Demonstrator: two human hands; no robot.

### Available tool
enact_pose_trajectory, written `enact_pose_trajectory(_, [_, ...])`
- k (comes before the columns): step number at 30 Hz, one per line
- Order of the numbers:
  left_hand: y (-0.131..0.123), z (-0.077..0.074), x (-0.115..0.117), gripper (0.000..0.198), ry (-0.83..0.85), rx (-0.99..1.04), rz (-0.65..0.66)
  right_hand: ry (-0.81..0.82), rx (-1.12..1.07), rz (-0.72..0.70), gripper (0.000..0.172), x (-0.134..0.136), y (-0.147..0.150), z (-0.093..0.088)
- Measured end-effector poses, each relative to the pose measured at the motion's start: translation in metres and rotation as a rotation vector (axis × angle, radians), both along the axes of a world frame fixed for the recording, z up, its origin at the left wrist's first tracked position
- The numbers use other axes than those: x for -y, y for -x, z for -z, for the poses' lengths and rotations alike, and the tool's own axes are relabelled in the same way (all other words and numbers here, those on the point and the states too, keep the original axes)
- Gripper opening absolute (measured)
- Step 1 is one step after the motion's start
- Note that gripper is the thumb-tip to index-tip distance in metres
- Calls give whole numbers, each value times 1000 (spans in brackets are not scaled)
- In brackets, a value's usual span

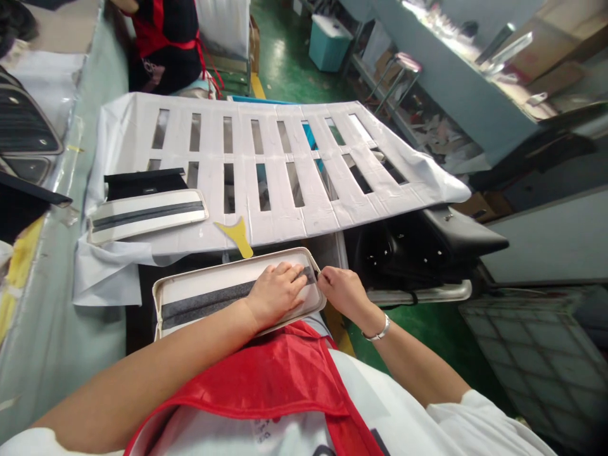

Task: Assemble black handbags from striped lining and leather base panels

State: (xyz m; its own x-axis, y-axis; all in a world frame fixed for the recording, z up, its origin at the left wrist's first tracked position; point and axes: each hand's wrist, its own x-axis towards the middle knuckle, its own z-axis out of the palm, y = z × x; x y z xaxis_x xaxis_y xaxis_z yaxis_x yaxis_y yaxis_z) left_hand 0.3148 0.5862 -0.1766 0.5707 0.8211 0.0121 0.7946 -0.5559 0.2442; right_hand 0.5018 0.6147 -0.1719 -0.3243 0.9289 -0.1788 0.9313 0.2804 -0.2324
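Yellow scraper (236, 235), slotted white rack (266, 164), far cream panel (147, 215), teal bin (329, 42)

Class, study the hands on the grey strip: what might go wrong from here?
One: the right hand pinches the end of the grey strip at the panel rim; a skewed pull might lay it crooked or wrinkled. Two: the panel lies off the table, steadied only by the left hand, so it might slip.

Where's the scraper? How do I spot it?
Find the white slotted table. On its near edge, just beyond the panel where the right hand pinches a strip, lies the scraper. It alone is yellow, small, fan-shaped; the panels are long, cream.
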Motion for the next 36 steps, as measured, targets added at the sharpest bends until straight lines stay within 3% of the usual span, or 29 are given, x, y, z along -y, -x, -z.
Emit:
enact_pose_trajectory(6, [2,3,0,35,47,50,-55,-84,15,26,24,1,5,0])
enact_pose_trajectory(10, [4,0,-1,44,105,103,-71,-92,-65,-20,24,1,4,3])
enact_pose_trajectory(17, [8,1,-1,51,136,169,-85,-16,-242,36,22,2,2,4])
enact_pose_trajectory(36, [12,1,-7,67,212,183,-102,16,-285,-30,23,1,3,5])
